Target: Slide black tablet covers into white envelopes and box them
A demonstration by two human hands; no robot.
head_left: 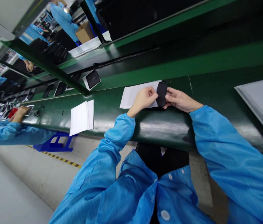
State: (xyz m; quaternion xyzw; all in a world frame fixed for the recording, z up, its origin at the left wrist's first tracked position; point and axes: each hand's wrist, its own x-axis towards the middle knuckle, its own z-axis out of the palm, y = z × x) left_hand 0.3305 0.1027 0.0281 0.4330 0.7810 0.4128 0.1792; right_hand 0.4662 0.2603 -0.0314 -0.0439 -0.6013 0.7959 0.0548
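Note:
My left hand [143,99] and my right hand [180,100] meet over the green conveyor belt [131,119]. The left hand grips a white paper sleeve [133,95] lying on the belt, its fingers reaching the edge of a flat black rectangular piece [162,93]. That piece stands out from the sleeve's right end, and my right fingers pinch it from the right. Its lower part is partly hidden by my fingers. A second white paper sleeve [81,117] lies to the left, nearer the belt's front edge.
Further left on the belt lie a black slab on white paper [93,79], several similar black pieces, and scattered small dark bits [39,111]. A co-worker's hand [20,113] rests by a red item. A grey sheet stack [260,105] sits at right; a green rail crosses above.

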